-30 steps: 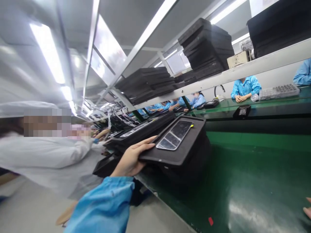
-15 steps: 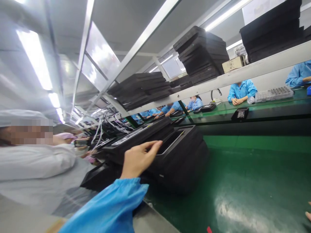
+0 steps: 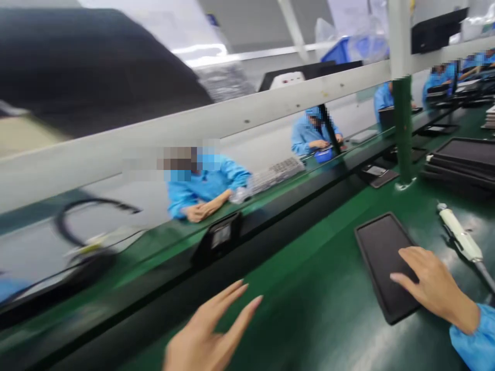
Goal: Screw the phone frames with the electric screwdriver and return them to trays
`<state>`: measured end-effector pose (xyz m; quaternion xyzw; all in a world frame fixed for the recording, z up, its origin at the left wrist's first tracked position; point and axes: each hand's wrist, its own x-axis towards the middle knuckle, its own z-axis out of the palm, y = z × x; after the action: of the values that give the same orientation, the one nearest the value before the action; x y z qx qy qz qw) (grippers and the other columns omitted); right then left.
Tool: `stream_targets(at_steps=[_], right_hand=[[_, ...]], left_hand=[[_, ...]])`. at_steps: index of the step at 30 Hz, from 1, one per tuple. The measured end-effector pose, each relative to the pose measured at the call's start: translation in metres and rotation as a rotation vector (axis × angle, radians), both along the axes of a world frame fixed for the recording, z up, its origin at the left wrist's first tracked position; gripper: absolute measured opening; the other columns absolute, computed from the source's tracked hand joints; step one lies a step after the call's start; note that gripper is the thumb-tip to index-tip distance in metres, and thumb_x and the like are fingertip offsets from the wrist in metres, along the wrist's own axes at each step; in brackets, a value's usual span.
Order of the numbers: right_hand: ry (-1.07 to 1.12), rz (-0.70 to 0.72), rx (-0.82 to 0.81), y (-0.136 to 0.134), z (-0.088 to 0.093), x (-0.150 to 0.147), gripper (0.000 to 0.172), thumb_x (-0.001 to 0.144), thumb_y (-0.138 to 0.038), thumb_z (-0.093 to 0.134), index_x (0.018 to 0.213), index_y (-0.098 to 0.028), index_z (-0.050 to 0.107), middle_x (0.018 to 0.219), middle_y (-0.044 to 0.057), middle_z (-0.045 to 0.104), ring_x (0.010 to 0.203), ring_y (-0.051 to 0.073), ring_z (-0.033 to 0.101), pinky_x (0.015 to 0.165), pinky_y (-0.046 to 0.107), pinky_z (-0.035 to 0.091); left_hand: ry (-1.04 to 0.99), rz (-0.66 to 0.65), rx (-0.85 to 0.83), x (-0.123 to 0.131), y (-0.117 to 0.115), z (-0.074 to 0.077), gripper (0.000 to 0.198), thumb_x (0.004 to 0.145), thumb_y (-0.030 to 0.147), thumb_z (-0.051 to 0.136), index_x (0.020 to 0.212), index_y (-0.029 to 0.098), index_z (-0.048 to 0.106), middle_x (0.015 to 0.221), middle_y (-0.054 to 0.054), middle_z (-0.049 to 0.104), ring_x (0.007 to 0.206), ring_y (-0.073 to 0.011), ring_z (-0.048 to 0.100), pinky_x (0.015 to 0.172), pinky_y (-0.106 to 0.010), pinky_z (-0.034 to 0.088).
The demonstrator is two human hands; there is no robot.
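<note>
My left hand [image 3: 211, 330] is over the green bench at the lower middle, fingers stretched and apart, with nothing in it. To the right, my right hand [image 3: 431, 283] reaches over a shallow black rectangular tray [image 3: 381, 252] that lies on the bench. Its fingers are extended above the tray's dark inner face; whether they touch it I cannot make out. A white electric screwdriver [image 3: 462, 234] lies to the right of that hand, its cord running toward the right edge.
A black conveyor strip [image 3: 278, 221] crosses beyond the bench, carrying a black tray with a device [image 3: 221, 234]. Stacked black trays [image 3: 464, 162] lie at the far right beside a green post [image 3: 402, 129]. Co-workers in blue sit opposite. A white shelf beam [image 3: 247, 116] spans overhead.
The view has swung right, away from the black tray stack at the left. My left hand, earlier near that stack, is now over the bench. My right hand has come fully into view.
</note>
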<state>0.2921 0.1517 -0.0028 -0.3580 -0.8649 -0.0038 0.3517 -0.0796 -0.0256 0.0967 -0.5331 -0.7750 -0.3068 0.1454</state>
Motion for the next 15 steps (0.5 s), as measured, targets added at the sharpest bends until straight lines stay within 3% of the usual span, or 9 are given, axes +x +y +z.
stream_targets(at_steps=[3, 4, 7, 9, 13, 15], right_hand=[[-0.164, 0.001, 0.082, -0.019, -0.013, 0.033, 0.060, 0.090, -0.058, 0.054, 0.128, -0.011, 0.057, 0.139, 0.018, 0.048, 0.127, 0.034, 0.047, 0.098, 0.054, 0.046], [-0.205, 0.005, 0.110, -0.024, -0.016, 0.041, 0.066, 0.087, -0.061, 0.057, 0.130, -0.011, 0.055, 0.142, 0.020, 0.044, 0.128, 0.035, 0.046, 0.097, 0.054, 0.047], [-0.269, 0.015, 0.169, -0.025, -0.020, 0.049, 0.073, 0.081, -0.066, 0.060, 0.127, -0.009, 0.056, 0.138, 0.024, 0.046, 0.124, 0.036, 0.051, 0.090, 0.049, 0.053], [-0.284, 0.007, 0.217, -0.017, -0.026, 0.047, 0.062, 0.086, -0.060, 0.057, 0.122, -0.010, 0.059, 0.132, 0.024, 0.052, 0.119, 0.033, 0.055, 0.087, 0.045, 0.055], [-0.247, -0.041, 0.352, -0.001, -0.055, 0.033, 0.021, 0.093, -0.024, 0.051, 0.109, -0.017, 0.062, 0.120, 0.017, 0.063, 0.115, 0.025, 0.059, 0.085, 0.038, 0.057], [-0.170, -0.129, 0.319, 0.001, -0.073, 0.022, 0.018, 0.090, -0.013, 0.053, 0.102, -0.021, 0.064, 0.117, 0.011, 0.066, 0.108, 0.023, 0.064, 0.087, 0.036, 0.057]], left_hand=[[0.033, -0.259, -0.213, 0.048, 0.119, -0.025, 0.042, 0.081, 0.055, 0.055, 0.101, 0.021, 0.070, 0.114, -0.010, 0.069, 0.102, -0.0293, 0.066, 0.091, -0.042, 0.054], [0.058, -0.317, -0.315, 0.065, 0.156, -0.032, 0.043, 0.084, 0.051, 0.053, 0.106, 0.018, 0.069, 0.117, -0.012, 0.067, 0.107, -0.0287, 0.064, 0.097, -0.042, 0.051], [0.101, -0.430, -0.398, 0.111, 0.255, -0.048, 0.036, 0.088, 0.042, 0.054, 0.108, 0.015, 0.068, 0.121, -0.013, 0.065, 0.115, -0.0255, 0.059, 0.104, -0.038, 0.045], [0.137, -0.485, -0.439, 0.133, 0.308, -0.055, 0.030, 0.089, 0.034, 0.057, 0.108, 0.014, 0.066, 0.124, -0.013, 0.063, 0.120, -0.0242, 0.056, 0.106, -0.038, 0.043], [0.226, -0.517, -0.522, 0.154, 0.388, -0.059, 0.022, 0.090, 0.027, 0.060, 0.108, 0.015, 0.063, 0.126, -0.012, 0.059, 0.120, -0.0245, 0.053, 0.102, -0.046, 0.045], [0.265, -0.509, -0.564, 0.157, 0.420, -0.058, 0.023, 0.090, 0.029, 0.061, 0.108, 0.015, 0.062, 0.122, -0.011, 0.059, 0.114, -0.0243, 0.056, 0.098, -0.047, 0.047]])
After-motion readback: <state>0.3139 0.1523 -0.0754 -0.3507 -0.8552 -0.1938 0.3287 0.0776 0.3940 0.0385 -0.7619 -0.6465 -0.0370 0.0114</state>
